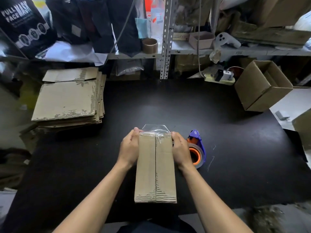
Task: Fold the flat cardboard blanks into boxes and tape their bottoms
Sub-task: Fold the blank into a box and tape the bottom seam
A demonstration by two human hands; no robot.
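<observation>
your box [155,167] is plain brown cardboard, with striped corrugation showing where the skin has torn near its bottom edge. clear, glossy tape [154,128] at its far end. worktop [227,132] matt black. tape dispenser [196,147] is blue-purple and orange, its roll tan. your stack of blanks [67,100] is the same brown, edges ragged with stripes. open carton [262,86] brown. shelf [202,50] pale grey. black pack [21,26], white lettering.

A: What is being held over the black table [218,132]?
B: A folded cardboard box [155,167], gripped by the left hand [130,148] and right hand [180,148]; clear tape [154,128] is being pressed at its far edge.
</observation>
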